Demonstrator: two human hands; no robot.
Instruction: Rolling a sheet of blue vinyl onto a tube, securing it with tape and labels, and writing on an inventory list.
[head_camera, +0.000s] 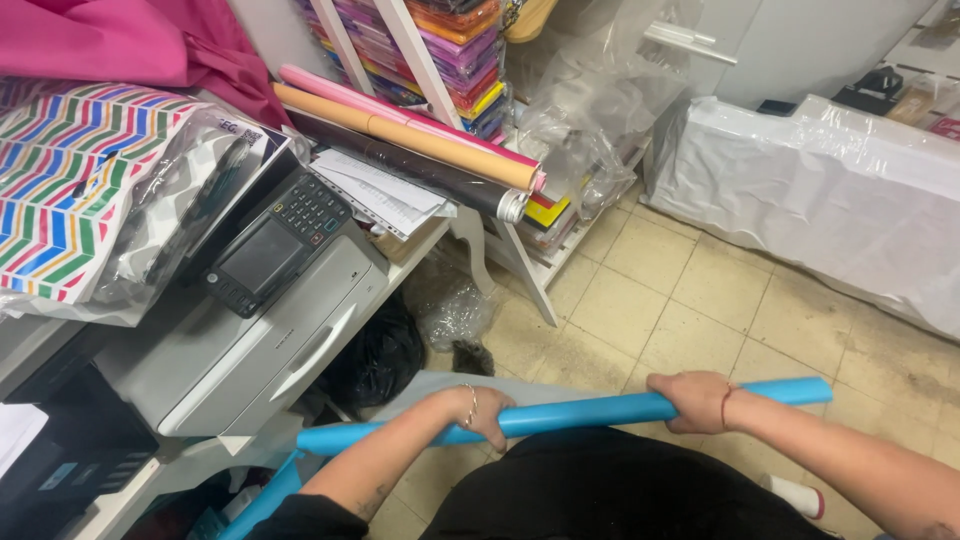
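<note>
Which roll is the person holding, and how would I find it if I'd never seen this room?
Start at the big grey printer on the white shelf, then look down and right, just above the tiled floor. There the left hand and right hand grip a long blue roll held nearly level. The other rolls, pink, tan and black, lie on the shelf; only this one is blue and held.
</note>
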